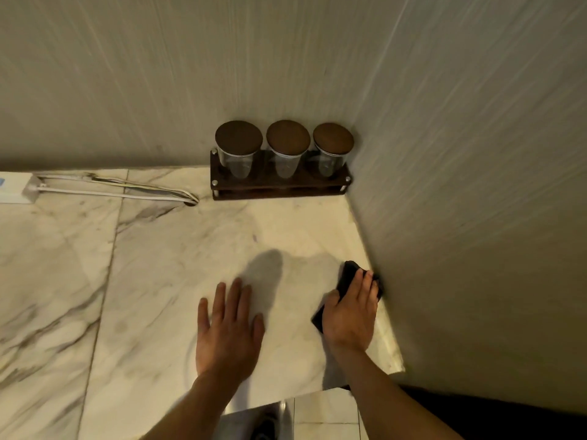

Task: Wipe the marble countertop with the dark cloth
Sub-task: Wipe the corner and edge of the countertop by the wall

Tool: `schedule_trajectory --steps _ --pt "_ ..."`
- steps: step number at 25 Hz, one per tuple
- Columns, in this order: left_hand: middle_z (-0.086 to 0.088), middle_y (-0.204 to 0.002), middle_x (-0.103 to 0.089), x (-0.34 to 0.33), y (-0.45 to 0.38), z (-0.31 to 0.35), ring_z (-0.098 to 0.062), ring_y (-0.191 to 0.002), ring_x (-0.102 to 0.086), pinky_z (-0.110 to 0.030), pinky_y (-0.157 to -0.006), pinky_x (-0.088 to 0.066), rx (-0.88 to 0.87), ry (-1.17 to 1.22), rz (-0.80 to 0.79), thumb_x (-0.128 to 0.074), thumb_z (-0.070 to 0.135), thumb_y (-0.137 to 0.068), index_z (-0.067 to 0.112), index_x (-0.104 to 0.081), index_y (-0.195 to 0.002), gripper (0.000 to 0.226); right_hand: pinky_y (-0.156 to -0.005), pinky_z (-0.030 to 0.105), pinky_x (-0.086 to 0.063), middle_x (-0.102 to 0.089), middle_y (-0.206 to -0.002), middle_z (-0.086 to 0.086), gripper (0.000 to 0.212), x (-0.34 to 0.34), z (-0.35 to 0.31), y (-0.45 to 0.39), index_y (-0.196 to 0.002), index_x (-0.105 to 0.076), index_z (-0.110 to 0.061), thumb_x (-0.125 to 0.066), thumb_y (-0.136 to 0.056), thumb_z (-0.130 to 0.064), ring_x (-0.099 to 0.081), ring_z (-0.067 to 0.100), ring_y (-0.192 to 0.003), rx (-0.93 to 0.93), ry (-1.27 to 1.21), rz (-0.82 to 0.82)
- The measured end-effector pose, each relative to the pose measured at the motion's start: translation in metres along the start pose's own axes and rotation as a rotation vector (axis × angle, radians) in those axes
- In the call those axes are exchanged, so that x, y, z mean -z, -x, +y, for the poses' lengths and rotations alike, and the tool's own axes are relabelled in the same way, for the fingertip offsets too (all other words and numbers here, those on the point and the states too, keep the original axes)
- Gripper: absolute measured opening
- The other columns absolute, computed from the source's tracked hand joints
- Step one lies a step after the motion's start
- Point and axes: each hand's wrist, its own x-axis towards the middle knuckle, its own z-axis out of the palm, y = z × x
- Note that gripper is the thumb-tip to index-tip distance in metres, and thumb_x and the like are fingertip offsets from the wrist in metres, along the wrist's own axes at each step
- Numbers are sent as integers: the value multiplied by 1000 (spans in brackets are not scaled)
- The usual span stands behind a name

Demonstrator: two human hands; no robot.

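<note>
Right hand presses flat on dark cloth at countertop's right edge, against wall. Left hand spread, palm down, beside it, near front edge.

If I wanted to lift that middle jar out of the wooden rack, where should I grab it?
Probably from above, fingers around the middle jar's wooden lid rim. The rack's front bar covers its lower glass, and neighbouring jars stand close on both sides.
</note>
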Motion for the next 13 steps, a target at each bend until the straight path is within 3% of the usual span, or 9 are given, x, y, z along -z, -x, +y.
schedule_trajectory --steps 5,9,13 --pt "-10 -153 -31 0 3 -1 -29 -143 -18 -54 -114 -10 -36 28 14 -21 46 -97 14 -32 -146 59 -118 43 -11 -18 -157 14 64 8 17 31 -149 -19 -5 -33 -90 -27 -12 29 -144 -32 -56 24" --pt "-8 -155 -30 -1 0 -3 -29 -144 -16 -54 -114 -8 -36 26 21 -17 47 -96 14 -31 -145 61 -118 44 -13 -16 -158 9 67 19 35 49 -149 -19 -8 -49 -90 -13 -11 28 -144 -64 -101 -6" --pt "-6 -156 -27 1 0 -6 -28 -145 -12 -50 -116 -3 -41 77 35 -18 51 -94 17 -31 -146 63 -117 46 -14 -13 -159 3 69 29 58 70 -150 -18 -14 -50 -90 -7 -5 23 -145 -63 -171 -62"
